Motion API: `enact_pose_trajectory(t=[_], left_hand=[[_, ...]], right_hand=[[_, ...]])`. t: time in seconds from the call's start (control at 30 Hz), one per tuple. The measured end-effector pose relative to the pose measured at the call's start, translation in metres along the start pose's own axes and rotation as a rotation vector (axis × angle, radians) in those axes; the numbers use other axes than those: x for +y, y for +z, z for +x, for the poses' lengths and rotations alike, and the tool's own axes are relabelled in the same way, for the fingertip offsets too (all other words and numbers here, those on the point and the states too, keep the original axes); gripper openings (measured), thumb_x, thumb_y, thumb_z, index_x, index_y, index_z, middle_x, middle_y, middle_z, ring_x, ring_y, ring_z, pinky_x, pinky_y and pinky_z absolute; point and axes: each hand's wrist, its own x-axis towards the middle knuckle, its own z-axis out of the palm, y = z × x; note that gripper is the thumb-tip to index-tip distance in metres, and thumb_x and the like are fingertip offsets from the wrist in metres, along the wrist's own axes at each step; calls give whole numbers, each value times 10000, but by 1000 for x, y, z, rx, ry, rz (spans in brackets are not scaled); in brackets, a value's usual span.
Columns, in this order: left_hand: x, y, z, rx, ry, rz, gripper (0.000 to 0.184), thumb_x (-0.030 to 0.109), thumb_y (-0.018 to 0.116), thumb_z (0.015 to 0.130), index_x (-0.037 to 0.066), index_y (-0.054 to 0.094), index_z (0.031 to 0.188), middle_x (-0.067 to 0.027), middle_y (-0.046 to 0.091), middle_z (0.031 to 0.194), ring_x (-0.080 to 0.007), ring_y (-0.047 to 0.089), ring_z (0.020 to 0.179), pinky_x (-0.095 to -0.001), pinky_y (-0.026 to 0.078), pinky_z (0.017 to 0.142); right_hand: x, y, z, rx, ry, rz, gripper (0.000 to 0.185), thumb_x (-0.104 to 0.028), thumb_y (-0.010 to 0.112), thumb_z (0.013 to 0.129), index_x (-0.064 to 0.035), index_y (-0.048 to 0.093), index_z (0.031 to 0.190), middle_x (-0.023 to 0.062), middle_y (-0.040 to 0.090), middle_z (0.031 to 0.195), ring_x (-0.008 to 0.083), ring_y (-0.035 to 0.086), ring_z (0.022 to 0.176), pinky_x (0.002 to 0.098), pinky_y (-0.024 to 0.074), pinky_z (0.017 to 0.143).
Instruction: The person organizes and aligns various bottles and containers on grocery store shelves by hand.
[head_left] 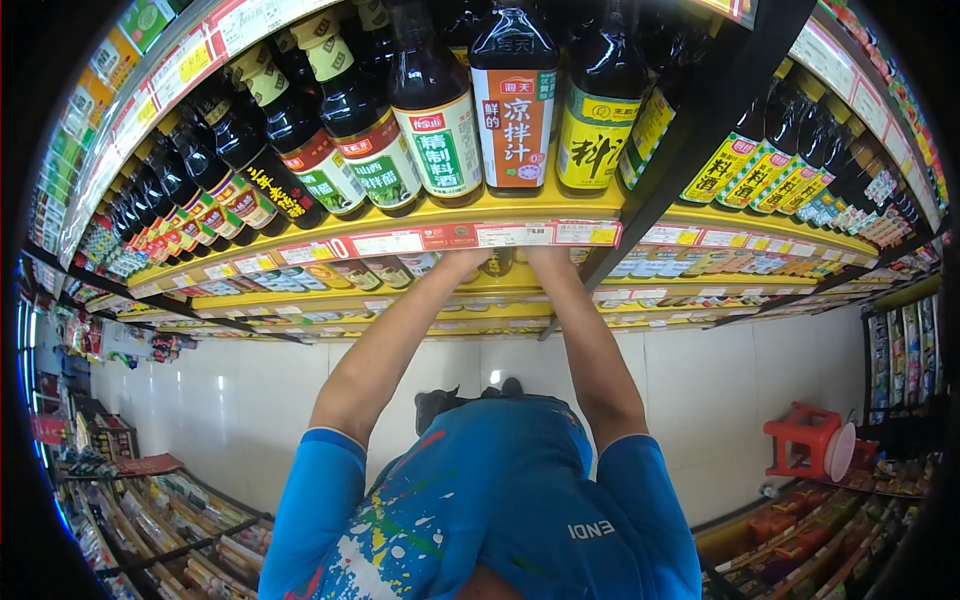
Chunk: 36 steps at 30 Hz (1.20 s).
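Both my forearms reach forward under the front edge of a yellow shelf. Only the back of my left hand shows below the price strip; its fingers are hidden. Just to the right, my right hand also goes in under the strip, fingers out of sight. Between the two hands a dark bottle with a yellowish label is partly visible on the lower shelf. Whether either hand touches it I cannot tell. Above stand an orange-labelled sauce bottle and a green-and-white-labelled bottle.
A dark shelf post rises right of my hands. Several yellow-labelled bottles stand beyond it, and rows of dark bottles fill the left. Behind me on the right, a red stool stands on the pale tiled floor.
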Motion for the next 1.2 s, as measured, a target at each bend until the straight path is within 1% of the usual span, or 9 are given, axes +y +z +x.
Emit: enact_pose_trajectory(t=[0.1,0.2,0.27,0.37,0.47,0.53,0.63,0.73,1.2], left_hand=[[5,-6,-3,-33,-17,-36,331,147,496,801,42,453,1112,-145,463,1156,-257,428,1074,-346,338,898],[-2,-2,-3,39,49,6,300,178,497,803,52,480,1075,-140,494,1107,-264,460,1028,-351,365,860],[-9,2,-2,129,128,9,281,215,500,805,63,505,1041,-136,525,1057,-272,488,986,-357,389,826],[-3,-4,-4,105,125,104,236,181,484,805,59,522,1004,-143,543,1018,-278,505,953,-360,399,799],[0,-8,-6,-25,36,39,258,156,455,811,49,496,1042,-155,510,1080,-288,464,1022,-374,364,862],[0,-4,-8,161,169,42,197,145,461,804,53,537,960,-148,561,972,-290,520,925,-369,407,779],[6,-11,-11,152,201,113,196,132,453,801,49,539,956,-152,564,962,-297,523,921,-375,410,777],[10,-17,-11,43,137,59,245,161,438,818,49,508,1025,-166,524,1052,-306,482,999,-383,382,837],[-5,-16,-8,-37,111,-15,296,251,432,839,60,498,1056,-156,518,1076,-275,489,1000,-362,384,838]], right_hand=[[3,0,-3,-92,47,28,210,-140,580,737,-16,533,899,125,571,841,273,540,805,389,419,736],[-1,-3,-5,-83,155,107,269,-241,525,746,-45,581,922,157,574,946,323,515,926,432,377,808],[-5,-7,-4,-32,-105,-255,264,-245,531,738,-44,589,900,156,578,927,322,522,906,435,380,799],[-11,-13,-3,35,-179,-261,269,-248,544,730,-42,588,897,159,578,912,332,530,873,439,389,777],[-11,-14,-6,-9,-174,-321,262,-227,560,721,-37,584,899,165,577,892,338,535,841,443,403,740],[-19,-17,-5,49,-209,-288,227,-187,583,695,-36,592,864,159,581,865,340,541,818,439,409,726],[-18,-17,-8,82,-203,-255,197,-143,606,673,-32,600,835,157,586,842,342,548,793,432,418,710],[-26,-22,-9,51,-159,-261,200,-134,606,677,-26,599,846,162,585,848,340,550,797,423,424,710],[-29,-24,-11,114,-206,-169,204,-113,594,672,-28,588,857,155,574,821,333,542,772,413,419,686]])
